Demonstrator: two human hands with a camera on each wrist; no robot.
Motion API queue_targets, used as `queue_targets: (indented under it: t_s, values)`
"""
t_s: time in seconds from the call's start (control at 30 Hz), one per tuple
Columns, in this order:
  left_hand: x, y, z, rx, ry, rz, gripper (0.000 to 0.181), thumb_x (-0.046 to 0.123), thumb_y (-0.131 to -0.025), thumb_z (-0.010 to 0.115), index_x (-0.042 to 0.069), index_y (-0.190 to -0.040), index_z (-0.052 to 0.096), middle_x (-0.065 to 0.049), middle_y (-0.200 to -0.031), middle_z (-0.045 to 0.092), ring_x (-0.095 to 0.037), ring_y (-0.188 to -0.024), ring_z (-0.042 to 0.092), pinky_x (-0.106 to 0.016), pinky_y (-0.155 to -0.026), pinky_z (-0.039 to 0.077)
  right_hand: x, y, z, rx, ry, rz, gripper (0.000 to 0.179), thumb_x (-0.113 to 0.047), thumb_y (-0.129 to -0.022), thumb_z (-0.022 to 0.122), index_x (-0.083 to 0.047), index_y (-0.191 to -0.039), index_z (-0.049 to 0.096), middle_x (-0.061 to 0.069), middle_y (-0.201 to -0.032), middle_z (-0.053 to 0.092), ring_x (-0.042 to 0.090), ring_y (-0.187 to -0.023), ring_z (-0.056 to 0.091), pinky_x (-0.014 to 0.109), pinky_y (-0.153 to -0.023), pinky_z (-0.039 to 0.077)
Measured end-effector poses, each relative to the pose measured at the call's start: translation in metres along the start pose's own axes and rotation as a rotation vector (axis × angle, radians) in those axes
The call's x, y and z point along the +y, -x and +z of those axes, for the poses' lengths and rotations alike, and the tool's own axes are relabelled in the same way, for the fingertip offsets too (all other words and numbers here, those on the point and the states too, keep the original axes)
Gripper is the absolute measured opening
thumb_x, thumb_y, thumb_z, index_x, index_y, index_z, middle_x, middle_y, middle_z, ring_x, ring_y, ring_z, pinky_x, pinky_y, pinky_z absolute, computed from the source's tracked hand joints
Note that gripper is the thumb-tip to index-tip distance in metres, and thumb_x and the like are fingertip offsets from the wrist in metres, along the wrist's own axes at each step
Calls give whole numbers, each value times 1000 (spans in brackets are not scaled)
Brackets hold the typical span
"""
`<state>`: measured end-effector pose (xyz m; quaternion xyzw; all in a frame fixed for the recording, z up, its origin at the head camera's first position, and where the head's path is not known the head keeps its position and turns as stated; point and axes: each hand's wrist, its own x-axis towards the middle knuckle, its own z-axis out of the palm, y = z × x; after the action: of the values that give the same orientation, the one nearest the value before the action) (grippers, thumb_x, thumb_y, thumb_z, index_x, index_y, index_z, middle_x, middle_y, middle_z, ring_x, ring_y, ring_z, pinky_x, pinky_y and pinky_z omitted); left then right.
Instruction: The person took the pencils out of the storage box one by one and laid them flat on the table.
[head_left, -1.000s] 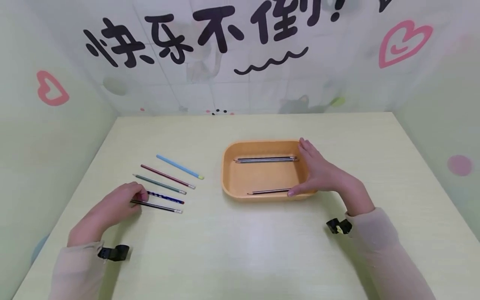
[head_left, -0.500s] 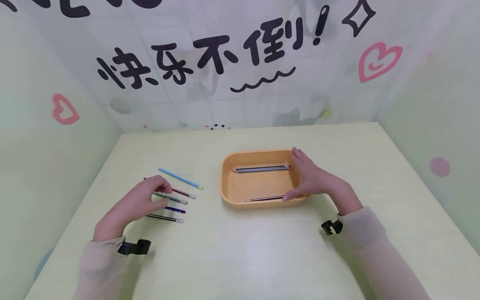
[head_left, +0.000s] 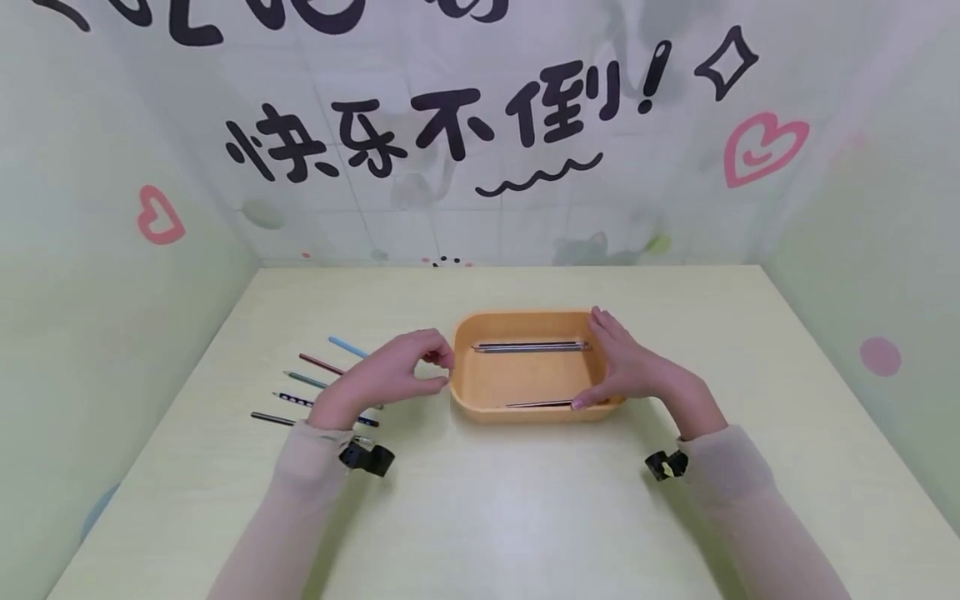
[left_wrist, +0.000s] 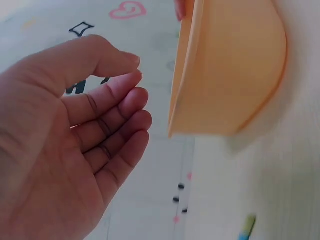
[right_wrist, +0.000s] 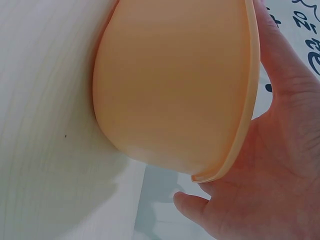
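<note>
My left hand [head_left: 390, 367] is at the left rim of an orange plastic tray [head_left: 498, 375], fingers loosely bent. The left wrist view shows thumb and fingertips near each other with nothing between them, beside the tray's wall [left_wrist: 235, 65]. My right hand [head_left: 630, 362] grips the tray's right end, thumb at the front rim and fingers at the back rim. Two pencils [head_left: 531, 347] lie together along the back of the tray; another dark pencil [head_left: 538, 404] lies along the front, its right end hidden by my right thumb.
Left on the pale table [head_left: 510, 500] several pencils lie fanned out, partly hidden by my left forearm: light blue [head_left: 347, 346], dark red [head_left: 321, 363], green [head_left: 303, 378], patterned navy [head_left: 294, 400] and black [head_left: 272, 418]. A printed wall [head_left: 420, 225] stands behind.
My left hand has moved right from over the fanned pencils to the tray's left rim. The right hand has stayed on the tray. The head view has shifted slightly.
</note>
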<state>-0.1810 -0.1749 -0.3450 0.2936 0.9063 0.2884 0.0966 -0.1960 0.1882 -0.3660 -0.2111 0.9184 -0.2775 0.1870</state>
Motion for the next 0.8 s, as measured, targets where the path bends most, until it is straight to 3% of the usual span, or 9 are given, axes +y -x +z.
queue_targets:
  t_s: [0.13,0.4,0.8]
  values:
    - [9,-21,12,-58,43,48,17,14,-89,67,8,-105,63,-6,-104,65,-24,-104,62,-41,-98,52,1,1,1,4,-11,3,139,-53,-68,86,5,-156,-4,20,-166,-14,42,-153,-13,65,-121,4]
    - [20,-54,36,-173,89,85,17,13,-90,65,7,-106,65,-3,-104,66,-21,-105,62,-36,-98,52,-1,2,3,11,-14,-1,138,-51,-69,87,6,-156,-3,21,-166,-13,42,-153,-12,65,-121,5]
    - [33,-82,72,-323,22,78,5,18,-92,69,14,-95,68,5,-91,64,-8,-84,57,-22,-80,49,-2,3,5,31,-5,9,137,-51,-68,87,6,-156,0,21,-166,-10,43,-153,-9,66,-121,8]
